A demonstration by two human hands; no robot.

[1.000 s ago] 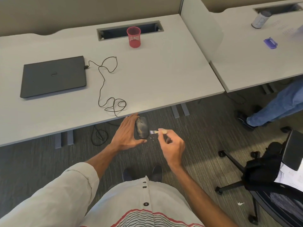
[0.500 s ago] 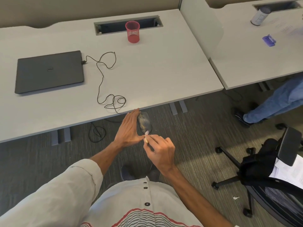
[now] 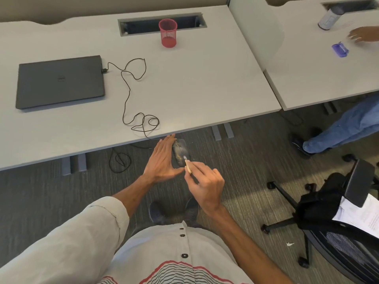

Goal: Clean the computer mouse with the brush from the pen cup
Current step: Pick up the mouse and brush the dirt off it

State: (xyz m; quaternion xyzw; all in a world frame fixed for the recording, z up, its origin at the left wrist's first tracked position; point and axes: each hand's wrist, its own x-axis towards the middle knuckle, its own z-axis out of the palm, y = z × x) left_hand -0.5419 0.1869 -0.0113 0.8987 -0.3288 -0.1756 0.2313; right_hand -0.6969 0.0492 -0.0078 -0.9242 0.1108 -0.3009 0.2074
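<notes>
Brushing midway w/ brush [image 3: 187, 166], out of pen cup [image 3: 168, 33], pinched in R hand [image 3: 205, 186] grip, tip on mouse [image 3: 179, 153] propped by straight-fingered L hand [image 3: 162, 160]; yellowish grime left.

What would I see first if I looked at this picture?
Probably the two hands in the middle, just off the desk edge: the left hand holds a dirty dark mouse in the air while the right hand pinches a small brush against it. Farther back on the desk stands a red pen cup.
</notes>
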